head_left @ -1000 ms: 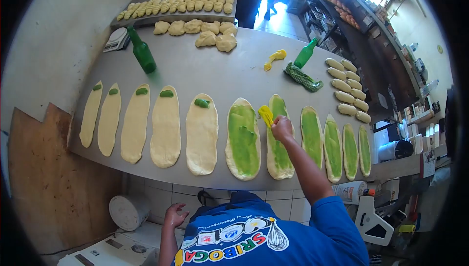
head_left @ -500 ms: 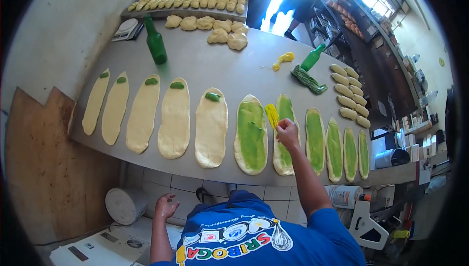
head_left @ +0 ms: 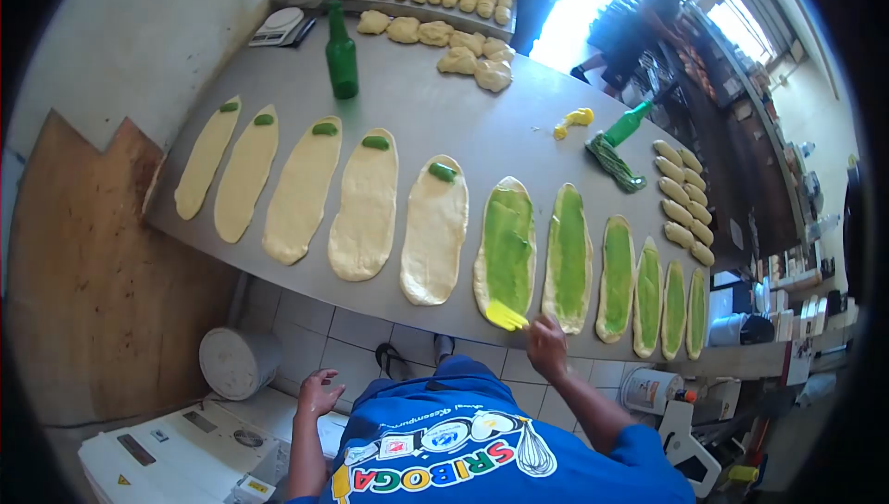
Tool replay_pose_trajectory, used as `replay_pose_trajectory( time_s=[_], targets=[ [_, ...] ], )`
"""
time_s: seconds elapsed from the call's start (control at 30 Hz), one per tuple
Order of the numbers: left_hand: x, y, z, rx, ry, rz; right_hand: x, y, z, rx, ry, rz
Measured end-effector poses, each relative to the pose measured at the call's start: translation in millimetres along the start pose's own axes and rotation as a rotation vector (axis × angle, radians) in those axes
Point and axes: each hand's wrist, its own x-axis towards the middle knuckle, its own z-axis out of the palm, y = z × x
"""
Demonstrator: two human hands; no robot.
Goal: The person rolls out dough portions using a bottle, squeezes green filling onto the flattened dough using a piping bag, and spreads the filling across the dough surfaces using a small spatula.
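My right hand [head_left: 547, 347] grips a yellow spatula [head_left: 506, 315] at the table's front edge. Its blade lies over the near end of a long flat dough strip [head_left: 508, 240] coated in green paste. Further right, several narrower strips [head_left: 616, 273] carry the same green layer inside pale borders. Left of the spatula, several plain strips [head_left: 431, 245] each bear a small green lump of paste [head_left: 443, 173] near the far end. Away from the table, my left hand [head_left: 319, 391] hangs above the floor, its fingers loosely apart and holding nothing.
Green bottles stand [head_left: 341, 55] and lie [head_left: 630, 123] on the metal table [head_left: 407, 87]. Dough lumps [head_left: 435, 34], shaped rolls [head_left: 683, 194], a scale [head_left: 283, 24] and a yellow scrap [head_left: 574, 121] are around. A white bucket [head_left: 238, 362] stands below. Two people are at the back.
My right hand has come down toward the table's front edge, bringing the spatula from between two coated strips to one strip's near end. The camera view has shifted; my left hand hangs much as before.
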Motion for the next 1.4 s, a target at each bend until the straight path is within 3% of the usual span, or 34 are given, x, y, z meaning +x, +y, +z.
replay_pose_trajectory(
  time_s=[0.03, 0.13, 0.2, 0.27, 0.37, 0.57, 0.77, 0.87, 0.9, 1.0, 1.03, 1.1, 1.27, 1.4],
  targets=[
    [-2.1, -7.0, -0.1, -0.01, 0.011, -0.017, -1.3, -11.7, -10.5, 0.079, 0.037, -0.073],
    [-1.1, -19.8, -3.8, 0.008, 0.007, -0.02, 26.2, -35.7, -19.8, 0.206, -0.003, 0.032],
    [1.5, -22.1, -4.5, 0.037, -0.025, 0.003, 84.2, -51.4, -18.2, 0.18, 0.111, -0.095],
    [2.7, -15.3, -9.4, 0.037, -0.012, 0.027, 142.1, -43.5, 12.1, 0.112, 0.135, -0.01],
    [7.0, -3.9, -21.9, 0.035, 0.042, 0.091, 228.2, -28.6, 56.8, 0.092, 0.22, -0.074],
    [-20.5, -46.0, -15.0, -0.056, 0.121, -0.053, 322.2, -23.7, 97.3, 0.113, 0.136, 0.009],
    [-67.5, -76.1, 6.8, -0.056, 0.084, -0.154, 310.3, -8.7, 99.3, 0.027, -0.093, -0.24],
    [-63.1, -79.1, 22.3, -0.062, 0.02, -0.216, 237.4, -24.4, 86.1, 0.037, -0.147, -0.287],
    [-59.6, -79.5, 25.8, -0.07, 0.015, -0.211, 207.6, -21.6, 87.3, 0.05, -0.131, -0.439],
    [-36.7, -78.6, 30.7, -0.156, 0.037, -0.179, 125.8, -46.8, 66.0, -0.082, -0.302, -0.449],
    [-27.6, -76.0, 28.8, -0.184, 0.051, -0.165, 109.4, -44.5, 63.3, 0.025, -0.378, -0.38],
    [-12.0, -65.6, 19.8, -0.188, 0.065, -0.137, 110.7, -62.2, 43.5, 0.108, -0.358, -0.255],
    [4.6, -56.7, -3.7, -0.137, 0.054, -0.087, 226.3, -69.9, 54.2, 0.167, 0.087, -0.1],
    [11.2, -64.9, -22.5, -0.142, 0.093, -0.13, 298.3, -49.9, 95.3, 0.131, 0.148, 0.006]
  ],
)
